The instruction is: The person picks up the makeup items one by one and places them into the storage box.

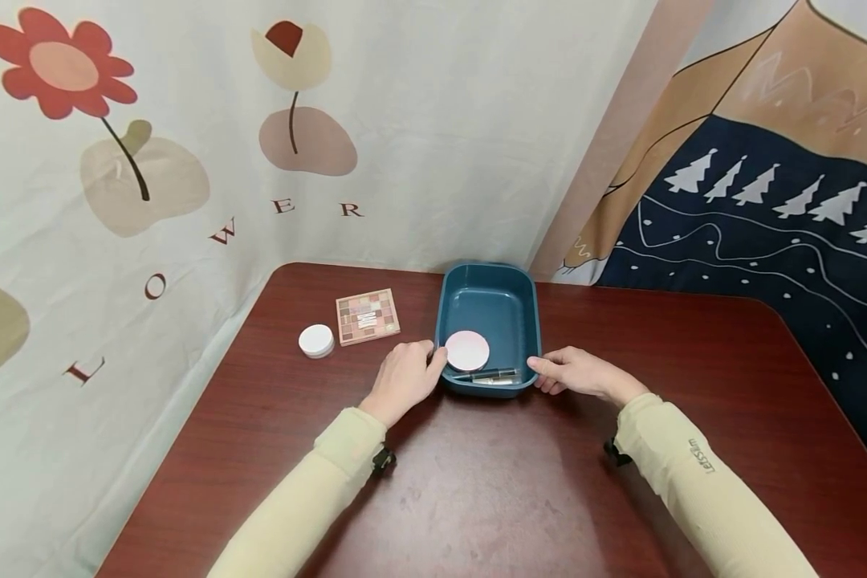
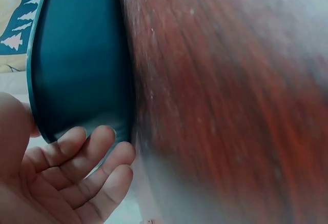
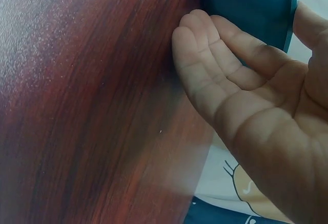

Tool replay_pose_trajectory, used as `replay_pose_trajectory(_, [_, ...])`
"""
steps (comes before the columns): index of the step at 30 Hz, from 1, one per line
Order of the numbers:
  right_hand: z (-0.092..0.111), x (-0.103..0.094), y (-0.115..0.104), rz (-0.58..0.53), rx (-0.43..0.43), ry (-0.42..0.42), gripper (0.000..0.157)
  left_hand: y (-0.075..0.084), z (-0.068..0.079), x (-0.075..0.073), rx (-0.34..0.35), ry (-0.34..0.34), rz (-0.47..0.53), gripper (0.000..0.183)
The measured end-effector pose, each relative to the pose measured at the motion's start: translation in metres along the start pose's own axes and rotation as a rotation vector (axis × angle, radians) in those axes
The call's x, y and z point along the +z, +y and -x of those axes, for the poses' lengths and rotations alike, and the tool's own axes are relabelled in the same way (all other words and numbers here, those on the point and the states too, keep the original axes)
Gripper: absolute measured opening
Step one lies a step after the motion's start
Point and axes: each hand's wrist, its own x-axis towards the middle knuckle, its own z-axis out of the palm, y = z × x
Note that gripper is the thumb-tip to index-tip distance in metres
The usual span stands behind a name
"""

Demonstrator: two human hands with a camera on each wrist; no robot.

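A dark teal plastic bin (image 1: 502,317) stands on the table near its back edge. My left hand (image 1: 407,377) holds the bin's near left corner, thumb at the rim; in the left wrist view its fingers (image 2: 102,155) lie against the outer wall. At the near right corner my right hand (image 1: 578,373) grips the bin, its thumb over the rim and its fingers (image 3: 200,49) along the outside. Inside the bin, a round pale pink item (image 1: 467,351) sits at the left. Slim dark and clear pen-like tubes (image 1: 487,376) lie along the near wall.
Left of the bin, an eyeshadow palette (image 1: 368,316) lies flat on the brown wooden table (image 1: 470,482). Beside it stands a small round white jar (image 1: 316,340). Printed curtains (image 1: 433,120) hang behind the table's back edge.
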Motion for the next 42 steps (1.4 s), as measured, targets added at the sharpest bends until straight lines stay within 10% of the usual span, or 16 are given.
replay_pose_trajectory(23, [0.003, 0.0, 0.0, -0.007, -0.011, -0.005, 0.045, -0.052, 0.013, -0.032, 0.01, 0.127, -0.12, 0.013])
replay_pose_trajectory(42, [0.001, -0.001, 0.0, -0.014, -0.022, -0.012, 0.044, -0.098, 0.011, -0.061, 0.013, 0.207, -0.242, 0.039])
